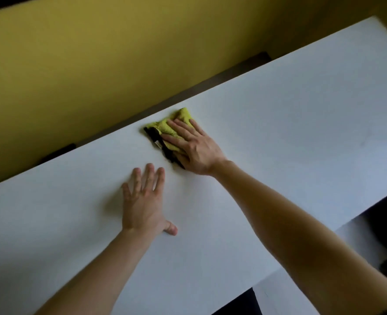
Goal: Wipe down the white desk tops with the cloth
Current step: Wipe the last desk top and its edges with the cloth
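**Cloth up at the back edge, loads of white on both sides**

So here's where I'm at. My right hand is flat on the cloth, fingers straight and pressing down on it, not curled round it or pinching it. The cloth is yellow-green and bunched up. It has a black strip along its left side with a small pale bit on it, and I honestly can't tell if that's trim or a tag. It sits on the tabletop close to the far edge, with its top corner nearly touching that edge.

My left hand is holding nothing. It's palm down on the bare tabletop with the fingers spread and the thumb sticking out to the right. It's nearer to me than the cloth and a bit left of it, close but not touching.

The far edge runs diagonally, low on the left and high on the right. Right behind it is a thin dark gap, then the yellow panel standing up along the whole length. Two dark brackets poke out of that gap, one on the left and one further right.

As for room, there's bare white running off to the left of my left hand and a long stretch to the right of the cloth, up to the far right corner. The near edge cuts across at lower right. Past it there's another white surface, and beyond that it's just dark.
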A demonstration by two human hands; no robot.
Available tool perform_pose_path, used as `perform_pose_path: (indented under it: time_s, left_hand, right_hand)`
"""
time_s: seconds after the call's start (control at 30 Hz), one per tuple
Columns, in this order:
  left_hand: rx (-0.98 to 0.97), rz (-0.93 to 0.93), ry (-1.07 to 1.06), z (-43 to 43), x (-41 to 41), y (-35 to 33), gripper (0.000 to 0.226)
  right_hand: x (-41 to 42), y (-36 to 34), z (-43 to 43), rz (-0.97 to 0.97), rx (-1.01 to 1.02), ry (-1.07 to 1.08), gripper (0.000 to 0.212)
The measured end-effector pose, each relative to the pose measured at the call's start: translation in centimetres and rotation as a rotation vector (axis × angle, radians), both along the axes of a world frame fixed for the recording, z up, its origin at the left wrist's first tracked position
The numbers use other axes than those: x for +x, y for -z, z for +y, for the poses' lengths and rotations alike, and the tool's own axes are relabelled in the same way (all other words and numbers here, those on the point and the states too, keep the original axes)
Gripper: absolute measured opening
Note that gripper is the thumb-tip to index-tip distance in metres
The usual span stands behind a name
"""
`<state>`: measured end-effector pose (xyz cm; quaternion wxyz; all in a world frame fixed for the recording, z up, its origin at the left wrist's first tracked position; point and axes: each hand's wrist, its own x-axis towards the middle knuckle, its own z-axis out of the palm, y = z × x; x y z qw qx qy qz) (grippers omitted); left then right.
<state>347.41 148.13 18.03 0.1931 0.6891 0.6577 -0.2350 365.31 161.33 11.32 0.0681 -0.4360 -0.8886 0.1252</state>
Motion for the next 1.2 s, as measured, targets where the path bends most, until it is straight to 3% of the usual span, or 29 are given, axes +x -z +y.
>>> perform_pose_path:
  time_s: [0.07,0.2,0.27,0.3,0.47,0.6,0.67,0.77,0.83,0.9,1.0,1.1,1.13,1.2]
  left_hand:
    - [-0.002,0.002,0.01,-0.1,0.0,0.0,0.174]
    - [0.001,0.026,0.017,-0.1,0.2,0.0,0.176]
    - [-0.015,0.039,0.006,0.1,0.2,-0.1,0.177]
    - [-0.027,0.052,0.0,0.1,0.4,-0.3,0.178]
    - [-0.123,0.175,0.043,0.9,4.3,-2.3,0.168]
    - [-0.106,0.104,0.155,2.7,10.4,-4.0,0.145]
    - [-0.054,0.051,0.21,3.6,12.9,-4.1,0.138]
    - [-0.009,0.028,0.279,4.6,16.5,-3.3,0.133]
    - [-0.031,0.03,0.292,5.4,19.2,-2.7,0.136]
    - [-0.055,0.031,0.245,6.0,22.1,-2.4,0.148]
    - [-0.06,0.019,0.195,8.2,26.9,-2.3,0.165]
    - [-0.072,0.01,0.177,10.6,31.3,-1.9,0.174]
    - [-0.072,0.012,0.167,11.0,32.4,-1.5,0.175]
    - [-0.051,0.039,0.142,11.0,34.0,-0.5,0.174]
  right_hand:
    - [6.4,0.2,0.5,-0.006,0.008,0.157,0.062]
    - [18.9,0.0,-3.8,0.022,0.055,0.872,0.065]
    - [18.1,0.3,-8.0,0.032,0.061,1.127,0.067]
    - [16.2,0.3,-10.5,0.019,0.062,1.154,0.067]
    - [7.7,-0.6,-19.7,0.004,0.03,0.619,0.063]
    - [16.5,-1.0,-20.7,-0.047,0.0,0.32,0.058]
    - [23.9,-0.8,-19.4,-0.065,0.043,0.489,0.057]
    - [32.3,-0.4,-17.6,-0.074,0.065,1.011,0.061]
    - [32.4,0.2,-16.4,-0.057,0.065,1.244,0.065]
    - [29.1,0.3,-16.8,-0.036,0.096,1.287,0.065]
    - [26.5,-0.5,-19.7,0.05,0.067,0.821,0.061]
    - [32.6,-0.6,-20.5,0.039,-0.011,0.297,0.061]
    - [35.8,-0.5,-19.5,0.031,-0.028,0.257,0.062]
    - [42.6,0.0,-16.7,0.023,0.001,0.417,0.06]
